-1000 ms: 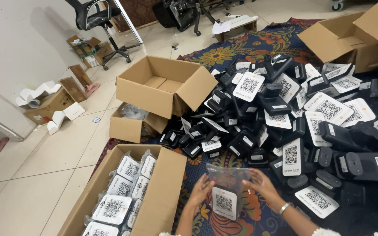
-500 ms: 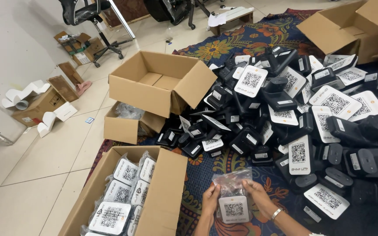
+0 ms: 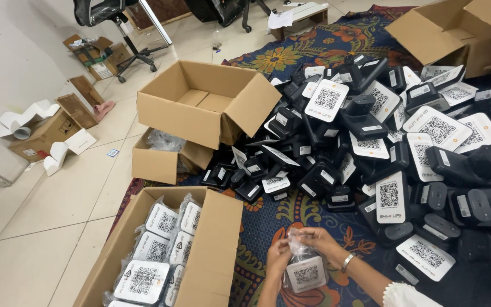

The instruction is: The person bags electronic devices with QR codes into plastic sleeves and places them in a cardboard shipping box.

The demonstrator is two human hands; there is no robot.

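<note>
Big heap of black devices (image 3: pixel 382 148) with white square code cards covers the patterned rug (image 3: pixel 313 51), still unbagged, so most work looks left. Empty open carton (image 3: pixel 206 102) stands left of the heap, a smaller box (image 3: pixel 160 162) below it. Near carton (image 3: pixel 200 250) at bottom left holds a partial layer of bagged units, white faces up, roughly half full, though its depth is hard to judge. Left hand (image 3: pixel 277 258) and right hand (image 3: pixel 319 241) both pinch the top of a clear plastic bag (image 3: pixel 305 270) holding one device, just right of that carton.
</note>
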